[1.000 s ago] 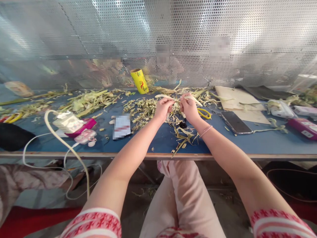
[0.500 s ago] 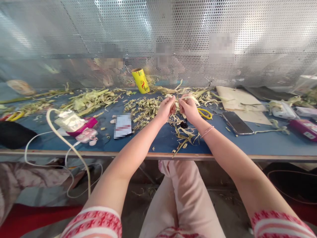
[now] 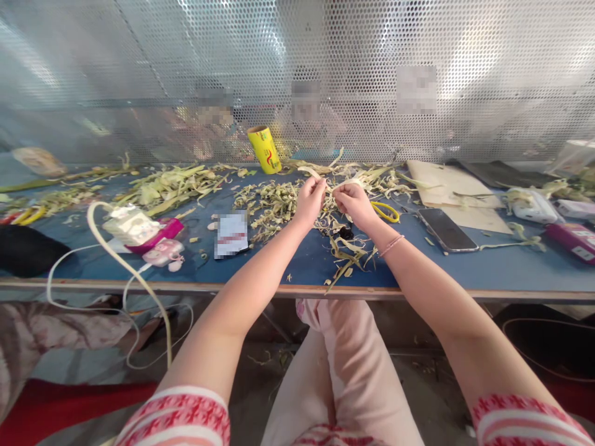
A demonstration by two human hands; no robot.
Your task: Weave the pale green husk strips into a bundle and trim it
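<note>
Over a pile of dried, pale green plant pieces (image 3: 274,201), both of my hands are raised close together. My left hand (image 3: 310,201) is closed in a pinch on a pale leaf strip (image 3: 307,171) that sticks up past the fingers. My right hand (image 3: 356,205), a little apart from it, pinches another pale end (image 3: 348,183); whether it is the same strip I cannot tell. Beside my right wrist lies a yellow looped handle (image 3: 388,212), partly hidden. Curled leaf scraps (image 3: 346,260) and a small dark object (image 3: 345,233) lie below my hands.
A yellow tube (image 3: 264,150) stands tilted at the back. Longer leaf strips (image 3: 171,189) are heaped left of centre. Near the front are a printed packet (image 3: 232,235), a charger with a cable (image 3: 134,226), and a phone (image 3: 447,230). A cardboard sheet (image 3: 446,186) lies behind the phone.
My hands have drawn slightly apart, with the right fingers a bit lower. The strip at my left fingers now points up and to the left.
</note>
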